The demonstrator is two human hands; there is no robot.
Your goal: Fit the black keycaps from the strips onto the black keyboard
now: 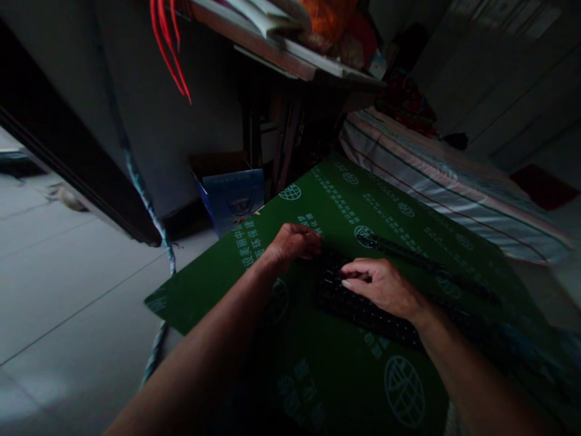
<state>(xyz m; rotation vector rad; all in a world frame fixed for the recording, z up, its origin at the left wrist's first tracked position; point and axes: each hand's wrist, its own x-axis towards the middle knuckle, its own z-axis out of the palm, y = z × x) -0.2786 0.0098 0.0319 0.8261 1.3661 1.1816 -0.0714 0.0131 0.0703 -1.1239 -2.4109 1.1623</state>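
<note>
A black slab with rows of small pale marks, looking like a computer keyboard (370,315), lies on a green printed board (336,200). At its far left corner is my left hand (293,245), its fingers curled together; what they hold, if anything, is hidden in the dark. My right hand (381,284) rests over the middle of the slab, thumb and forefinger brought close in a pinch. Nothing between those fingertips can be made out. Beyond it, a narrow black strip (408,251) with similar marks lies slantwise on the board.
Behind the board stands a table (272,45) piled with papers and bags, with red cords (170,51) hanging off it. Beneath sits an open blue box (233,197). A bed (436,163) is at the right. A wrapped cord (147,203) runs down at the left.
</note>
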